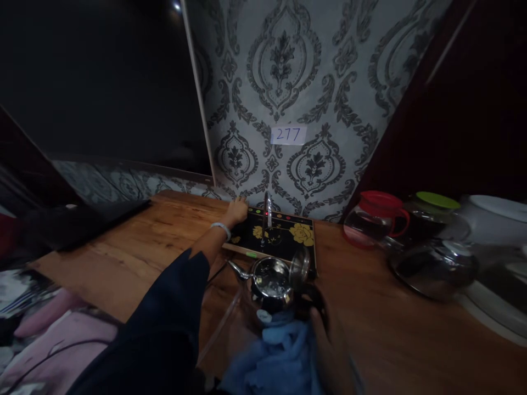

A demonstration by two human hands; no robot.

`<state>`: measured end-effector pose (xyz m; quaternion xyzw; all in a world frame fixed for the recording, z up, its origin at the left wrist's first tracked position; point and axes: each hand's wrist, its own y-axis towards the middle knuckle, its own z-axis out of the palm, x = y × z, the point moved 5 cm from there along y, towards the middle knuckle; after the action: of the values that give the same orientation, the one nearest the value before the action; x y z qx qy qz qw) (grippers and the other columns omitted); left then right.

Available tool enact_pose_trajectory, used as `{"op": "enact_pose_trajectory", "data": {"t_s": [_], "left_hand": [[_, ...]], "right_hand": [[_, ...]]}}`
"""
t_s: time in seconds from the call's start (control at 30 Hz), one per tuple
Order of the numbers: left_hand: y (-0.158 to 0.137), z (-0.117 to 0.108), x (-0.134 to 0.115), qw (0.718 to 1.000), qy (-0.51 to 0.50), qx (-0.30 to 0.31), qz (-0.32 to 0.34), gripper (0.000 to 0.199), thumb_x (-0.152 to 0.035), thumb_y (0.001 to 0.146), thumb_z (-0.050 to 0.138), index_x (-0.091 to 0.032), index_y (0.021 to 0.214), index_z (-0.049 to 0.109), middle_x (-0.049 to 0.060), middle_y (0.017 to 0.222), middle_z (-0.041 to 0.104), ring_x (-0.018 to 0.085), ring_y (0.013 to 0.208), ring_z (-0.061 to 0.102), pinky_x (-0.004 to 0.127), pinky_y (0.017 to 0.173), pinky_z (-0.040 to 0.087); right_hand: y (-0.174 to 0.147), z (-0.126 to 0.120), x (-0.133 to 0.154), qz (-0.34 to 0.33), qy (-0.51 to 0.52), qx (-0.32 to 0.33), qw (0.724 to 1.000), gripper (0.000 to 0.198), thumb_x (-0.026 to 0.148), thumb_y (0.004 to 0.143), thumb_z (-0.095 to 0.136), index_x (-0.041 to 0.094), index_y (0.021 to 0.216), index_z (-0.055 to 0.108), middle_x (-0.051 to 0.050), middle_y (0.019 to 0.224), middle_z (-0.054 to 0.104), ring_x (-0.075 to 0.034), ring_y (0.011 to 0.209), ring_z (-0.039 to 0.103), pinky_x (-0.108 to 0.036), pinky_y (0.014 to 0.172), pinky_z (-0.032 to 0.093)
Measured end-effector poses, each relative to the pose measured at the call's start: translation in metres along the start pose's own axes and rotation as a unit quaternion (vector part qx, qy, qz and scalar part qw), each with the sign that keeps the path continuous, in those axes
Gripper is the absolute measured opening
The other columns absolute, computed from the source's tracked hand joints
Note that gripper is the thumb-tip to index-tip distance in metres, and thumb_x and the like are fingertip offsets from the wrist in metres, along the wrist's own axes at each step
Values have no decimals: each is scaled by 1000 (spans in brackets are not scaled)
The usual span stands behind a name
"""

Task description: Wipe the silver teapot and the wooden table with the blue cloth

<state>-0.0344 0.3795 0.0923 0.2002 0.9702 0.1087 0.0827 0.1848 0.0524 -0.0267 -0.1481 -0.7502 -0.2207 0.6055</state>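
A shiny metal kettle point(268, 293) with its lid point(300, 267) tipped up stands out at the bottom middle, and I can see into its open top. My right hand point(327, 343), blurred, is closed around the kettle's black handle point(310, 300). Bunched against the kettle's underside is a blue cloth point(280, 356); what supports it is hidden. My left hand point(237, 210) reaches to the back left corner of a black tea-stove panel point(241, 241) with gold flowers. Its fingers bend away from view at the panel's edge. A chrome faucet point(268, 208) rises from the panel.
A wooden table point(358, 329) carries everything. On the right stand a red-lidded glass pitcher point(370, 219), a green-lidded pitcher point(436, 216) and a dark glass pot point(436, 269). A large dark screen point(102, 82) is at upper left. Pink cloth point(69, 340) lies lower left.
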Motion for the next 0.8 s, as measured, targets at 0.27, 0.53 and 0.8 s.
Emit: {"op": "enact_pose_trajectory", "data": {"t_s": [0.27, 0.53, 0.8], "left_hand": [[-75, -24, 2, 968, -226, -98, -53, 50, -20, 86, 45, -19, 133, 62, 9, 117, 71, 22, 109, 64, 38, 97, 52], [-213, -16, 1, 677, -637, -276, -244, 40, -33, 69, 69, -17, 106, 70, 9, 105, 75, 19, 91, 69, 29, 76, 54], [-285, 4, -43, 652, -648, -275, -282, 39, -34, 74, 69, -22, 110, 69, 9, 124, 69, 23, 113, 66, 32, 86, 55]], "right_hand": [[0, 1, 24, -57, 29, 34, 997, 66, 48, 95, 48, 24, 155, 33, -11, 157, 43, -27, 144, 41, -52, 120, 30], [0, 1, 44, -193, -46, 30, 980, 59, 44, 99, 42, 27, 155, 34, -9, 164, 29, -26, 153, 25, -56, 122, 25], [8, 10, 61, -219, -48, 37, 974, 55, 47, 99, 41, 29, 151, 41, -8, 162, 35, -25, 150, 30, -56, 121, 27]]}}
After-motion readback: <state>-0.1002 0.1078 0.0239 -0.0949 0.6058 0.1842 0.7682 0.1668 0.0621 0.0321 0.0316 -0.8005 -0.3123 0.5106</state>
